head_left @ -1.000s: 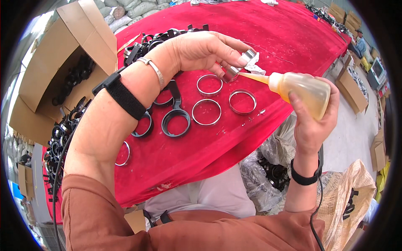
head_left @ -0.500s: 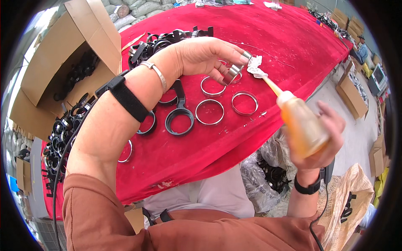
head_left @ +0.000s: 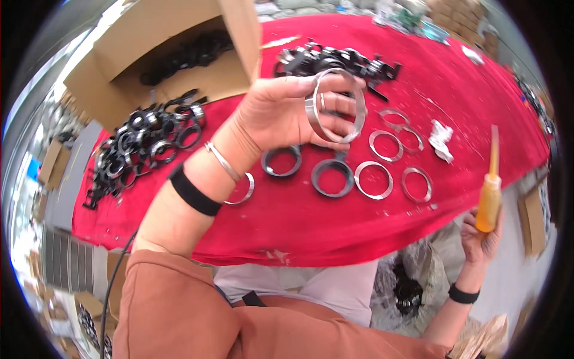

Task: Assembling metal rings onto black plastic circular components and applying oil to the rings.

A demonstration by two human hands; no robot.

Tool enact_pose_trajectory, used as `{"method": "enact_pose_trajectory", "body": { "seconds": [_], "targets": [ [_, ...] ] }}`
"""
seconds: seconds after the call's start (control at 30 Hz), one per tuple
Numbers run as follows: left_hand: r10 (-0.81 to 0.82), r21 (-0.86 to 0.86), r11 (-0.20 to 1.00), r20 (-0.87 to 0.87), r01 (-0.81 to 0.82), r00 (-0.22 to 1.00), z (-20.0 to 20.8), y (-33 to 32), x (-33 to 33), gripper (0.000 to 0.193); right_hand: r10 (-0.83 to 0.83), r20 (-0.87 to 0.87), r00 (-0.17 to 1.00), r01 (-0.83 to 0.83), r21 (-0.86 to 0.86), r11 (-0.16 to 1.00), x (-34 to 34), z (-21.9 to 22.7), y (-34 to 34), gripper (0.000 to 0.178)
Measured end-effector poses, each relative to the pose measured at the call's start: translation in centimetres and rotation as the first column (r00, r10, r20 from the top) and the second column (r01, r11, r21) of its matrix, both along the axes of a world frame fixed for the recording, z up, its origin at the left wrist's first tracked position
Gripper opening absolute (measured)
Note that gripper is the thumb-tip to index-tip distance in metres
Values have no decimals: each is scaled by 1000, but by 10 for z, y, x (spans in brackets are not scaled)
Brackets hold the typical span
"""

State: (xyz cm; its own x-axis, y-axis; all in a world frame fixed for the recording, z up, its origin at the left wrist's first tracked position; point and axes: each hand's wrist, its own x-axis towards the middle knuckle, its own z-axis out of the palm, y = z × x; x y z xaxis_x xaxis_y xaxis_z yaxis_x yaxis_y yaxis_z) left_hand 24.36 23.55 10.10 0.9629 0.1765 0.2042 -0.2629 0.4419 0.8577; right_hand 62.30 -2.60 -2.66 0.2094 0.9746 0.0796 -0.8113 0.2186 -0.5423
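My left hand (head_left: 281, 116) is closed around a wide silver metal ring (head_left: 311, 113), held up above the red table with the ring's opening facing me. At the right, beyond the table's edge, my right hand (head_left: 478, 242) grips a squeeze bottle (head_left: 489, 206) of amber liquid, its long thin nozzle pointing up. Several loose metal rings lie flat on the cloth, one metal ring (head_left: 357, 181) near the middle. Beside them are two black rings with handles, the nearer black ring (head_left: 317, 184) partly below my left hand. A crumpled white tissue (head_left: 441, 142) lies to their right.
Black ring parts (head_left: 134, 143) are heaped on the table's left, and another black heap (head_left: 335, 60) sits at the back. An open cardboard box (head_left: 173, 30) stands at the far left with black parts inside. Clear plastic bags (head_left: 427, 263) lie below the front edge.
The view has swung to the left. My left hand has turned and lifted the metal ring away from the tissue. The bottle has moved off the tissue, nozzle now upright.
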Motion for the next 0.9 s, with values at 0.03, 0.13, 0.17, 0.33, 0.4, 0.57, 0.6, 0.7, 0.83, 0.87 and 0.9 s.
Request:
{"method": "enact_pose_trajectory", "body": {
  "seconds": [0.03,0.13,0.17,0.33,0.4,0.57,0.6,0.7,0.83,0.87,0.9],
  "targets": [
    [-1,-142,990,45,7,999,-5,0,-15,85,-75,-46,996,77,63,995,6,2,10,44],
    [-36,-454,881,220,135,975,-26,-8,-49,81,-193,-122,974,211,153,966,48,3,32,41],
    [-1,-492,864,210,107,978,-29,-16,-56,81,-246,-53,968,252,210,945,57,1,42,44],
    [167,-668,743,126,-41,978,-48,-43,-100,80,-412,376,830,469,-73,880,129,-10,113,44],
    [130,-652,758,162,7,978,-51,-50,-106,80,-371,592,716,516,-89,852,153,-28,145,43],
    [97,-604,797,140,7,985,-53,-64,-124,78,-72,962,-265,791,259,554,159,-48,180,60],
    [95,-612,790,150,17,984,-55,-65,-127,78,30,923,-383,800,316,509,159,-50,181,67],
    [160,-560,823,59,-100,985,-53,-71,-139,70,199,860,-469,846,373,380,146,-37,174,76],
    [396,-210,869,-251,-449,883,-46,-82,-150,64,-322,843,-431,687,538,488,36,5,137,55],
    [387,-222,870,-246,-440,889,-46,-87,-151,64,-497,825,-268,605,546,580,-19,11,130,43],
    [493,-64,842,-313,-536,812,-48,-91,-153,59,-503,792,-346,440,611,658,-104,35,114,42]
  ]
}}
